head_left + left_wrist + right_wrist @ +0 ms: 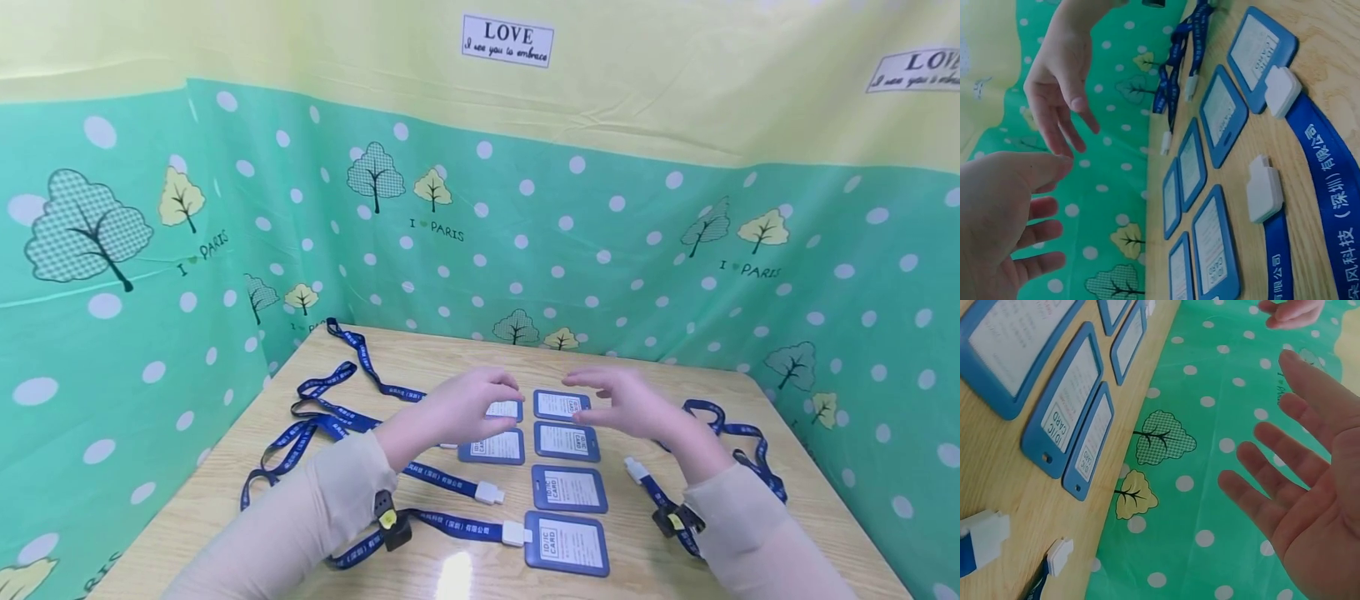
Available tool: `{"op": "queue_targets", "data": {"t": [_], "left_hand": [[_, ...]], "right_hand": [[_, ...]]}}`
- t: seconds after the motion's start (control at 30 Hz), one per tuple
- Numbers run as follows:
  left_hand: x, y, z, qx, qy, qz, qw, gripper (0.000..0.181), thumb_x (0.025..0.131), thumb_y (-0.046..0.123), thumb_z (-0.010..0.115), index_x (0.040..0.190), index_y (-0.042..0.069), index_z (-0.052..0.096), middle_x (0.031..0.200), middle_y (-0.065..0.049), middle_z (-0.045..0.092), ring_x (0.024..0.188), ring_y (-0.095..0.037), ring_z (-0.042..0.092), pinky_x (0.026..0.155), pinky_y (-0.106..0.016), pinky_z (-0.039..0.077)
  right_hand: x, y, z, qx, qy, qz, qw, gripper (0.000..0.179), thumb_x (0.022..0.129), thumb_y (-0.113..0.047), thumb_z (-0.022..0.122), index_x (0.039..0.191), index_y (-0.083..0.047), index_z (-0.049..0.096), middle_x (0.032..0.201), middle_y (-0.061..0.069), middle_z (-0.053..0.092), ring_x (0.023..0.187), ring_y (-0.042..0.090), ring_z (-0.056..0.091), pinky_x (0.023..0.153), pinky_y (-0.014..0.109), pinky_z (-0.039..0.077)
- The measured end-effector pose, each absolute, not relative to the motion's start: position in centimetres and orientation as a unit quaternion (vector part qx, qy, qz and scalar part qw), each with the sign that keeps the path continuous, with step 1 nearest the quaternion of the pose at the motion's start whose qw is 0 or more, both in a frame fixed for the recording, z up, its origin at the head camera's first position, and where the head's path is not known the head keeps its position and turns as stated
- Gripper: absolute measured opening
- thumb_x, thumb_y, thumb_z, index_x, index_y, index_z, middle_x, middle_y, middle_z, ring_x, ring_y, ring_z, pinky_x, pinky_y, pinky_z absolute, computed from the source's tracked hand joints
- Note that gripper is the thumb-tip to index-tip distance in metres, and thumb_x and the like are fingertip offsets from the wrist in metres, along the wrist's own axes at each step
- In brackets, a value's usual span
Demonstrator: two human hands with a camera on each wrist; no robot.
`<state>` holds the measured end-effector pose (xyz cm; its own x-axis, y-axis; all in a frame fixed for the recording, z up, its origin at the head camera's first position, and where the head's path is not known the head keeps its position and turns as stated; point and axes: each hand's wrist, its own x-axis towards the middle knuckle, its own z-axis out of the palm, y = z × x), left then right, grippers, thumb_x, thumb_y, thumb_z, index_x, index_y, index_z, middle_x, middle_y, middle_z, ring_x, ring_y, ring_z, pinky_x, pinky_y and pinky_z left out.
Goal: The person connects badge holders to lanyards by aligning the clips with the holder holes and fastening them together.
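My left hand [467,407] and right hand [632,403] hover above the table, facing each other with a gap between them. Both hold nothing; their fingers are spread and loosely bent, as the left wrist view of the left hand [997,215] and the right wrist view of the right hand [1316,506] show. Below lie several blue ID card holders in two columns, among them a right-column holder [567,442] and a left-column holder [492,447], partly hidden by my left hand. The nearest holder [567,543] meets the white clip [513,533] of a blue lanyard [457,527].
More blue lanyards [330,417] lie looped on the left of the wooden table [465,354], one white clip [490,492] pointing toward the holders. Others [761,454] lie on the right, partly under my right arm. A green dotted curtain [525,275] stands behind the table.
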<state>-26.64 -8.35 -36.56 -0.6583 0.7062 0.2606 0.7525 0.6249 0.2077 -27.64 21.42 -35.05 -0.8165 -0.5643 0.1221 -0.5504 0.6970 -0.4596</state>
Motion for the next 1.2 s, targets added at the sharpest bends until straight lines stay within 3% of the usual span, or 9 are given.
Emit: {"op": "queue_targets", "data": {"t": [0.47,0.9,1.2], "left_hand": [[-25.7,-8.0,-38.4,-0.415,-0.901,-0.127,0.024,0.036,0.097,0.037,0.07,0.129,0.021,0.071,0.129,0.005,0.063,0.115,-0.013,0.062,0.095,-0.029,0.054],[-25.0,-7.8,-40.5,-0.423,-0.901,-0.091,-0.017,0.036,0.096,0.038,0.07,0.128,0.021,0.071,0.137,-0.002,0.061,0.125,-0.018,0.058,0.103,-0.036,0.051],[-24.5,-7.9,-41.4,-0.426,-0.898,-0.101,-0.046,0.033,0.096,0.033,0.072,0.126,0.021,0.073,0.127,0.004,0.067,0.114,-0.011,0.063,0.095,-0.03,0.054]], "right_hand": [[-26.4,21.5,-36.0,-0.289,0.932,-0.216,0.044,0.055,0.089,-0.039,0.08,0.139,-0.026,0.063,0.149,0.007,0.053,0.134,0.036,0.051,0.101,0.055,0.051],[-25.5,22.0,-38.3,-0.299,0.932,-0.194,0.066,0.05,0.089,-0.032,0.081,0.136,-0.023,0.067,0.143,0.006,0.059,0.131,0.035,0.054,0.098,0.053,0.053],[-24.8,22.1,-39.1,-0.287,0.934,-0.196,0.08,0.05,0.086,-0.033,0.083,0.133,-0.022,0.068,0.144,0.008,0.058,0.133,0.037,0.051,0.103,0.059,0.047]]}}
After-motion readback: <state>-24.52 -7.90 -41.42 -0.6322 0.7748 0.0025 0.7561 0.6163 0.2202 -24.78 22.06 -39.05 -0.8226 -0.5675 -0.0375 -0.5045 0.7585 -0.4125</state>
